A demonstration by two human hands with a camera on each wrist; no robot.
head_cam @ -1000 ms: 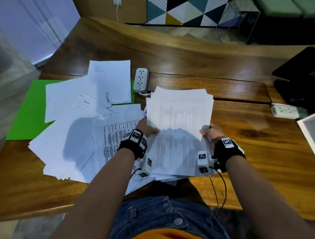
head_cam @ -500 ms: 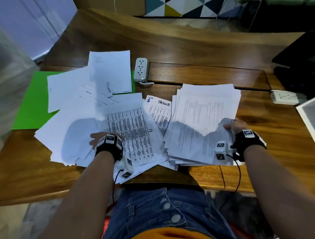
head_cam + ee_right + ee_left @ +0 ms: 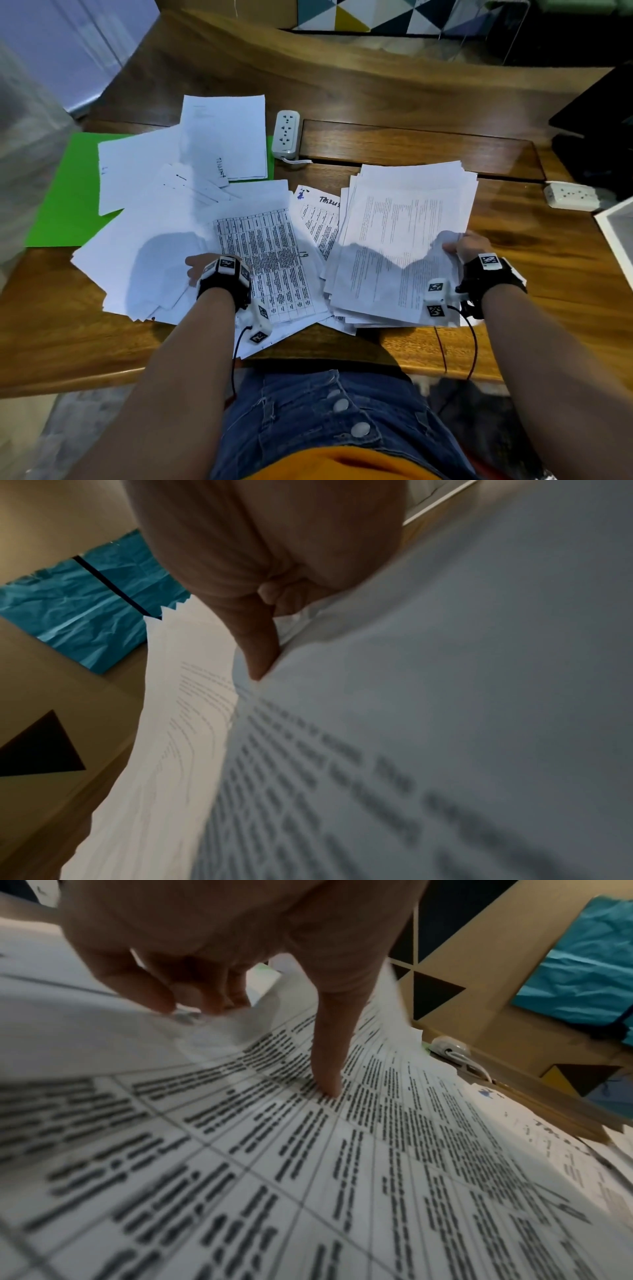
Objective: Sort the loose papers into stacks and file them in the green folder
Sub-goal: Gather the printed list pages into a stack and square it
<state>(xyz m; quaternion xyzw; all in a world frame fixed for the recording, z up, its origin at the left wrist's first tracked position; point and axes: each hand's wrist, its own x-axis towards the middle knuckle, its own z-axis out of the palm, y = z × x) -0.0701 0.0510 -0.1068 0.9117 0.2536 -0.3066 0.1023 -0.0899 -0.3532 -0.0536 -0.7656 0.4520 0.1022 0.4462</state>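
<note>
the right hand (image 3: 471, 245) pinches the right edge of a thick paper stack (image 3: 404, 240) at centre right of the head view, thumb on top, the stack's far end resting on the wooden bench (image 3: 411, 144). the left hand (image 3: 202, 267) sits lower centre left on the loose papers (image 3: 164, 240), its index finger straight and pressing a printed table sheet (image 3: 342, 1150) while the other fingers (image 3: 150, 993) curl onto a lifted sheet edge. the green folder (image 3: 65, 205) lies at centre left, largely under the papers.
</note>
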